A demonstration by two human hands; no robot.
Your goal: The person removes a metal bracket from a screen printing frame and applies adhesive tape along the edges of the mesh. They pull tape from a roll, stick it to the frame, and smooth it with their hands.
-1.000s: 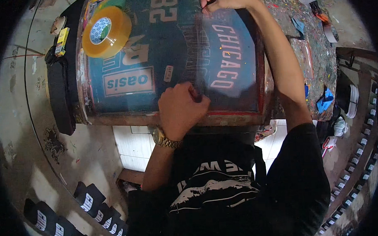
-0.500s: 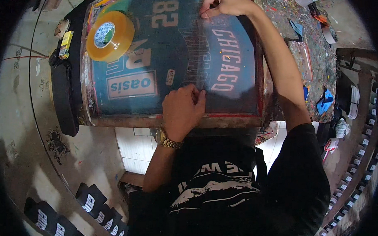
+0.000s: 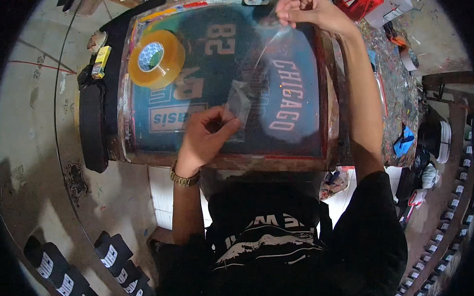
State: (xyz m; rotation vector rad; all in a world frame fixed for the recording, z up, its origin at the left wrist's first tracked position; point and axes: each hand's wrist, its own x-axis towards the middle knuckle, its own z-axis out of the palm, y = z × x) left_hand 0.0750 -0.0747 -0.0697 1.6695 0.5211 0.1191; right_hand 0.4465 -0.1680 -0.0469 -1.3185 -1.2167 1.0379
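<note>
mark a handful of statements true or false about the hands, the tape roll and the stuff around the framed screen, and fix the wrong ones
1. The left hand pinches a clear strip. True.
2. The right hand lies flat on the framed screen. False: its fingers pinch the far end of the clear strip, over the upper part of the framed screen.
3. The wristwatch is on the right wrist. False: the wristwatch is on the left wrist.
4. A small yellow box is left of the tape roll. True.
5. The red container is left of the right hand. False: it is to the right of that hand.
</note>
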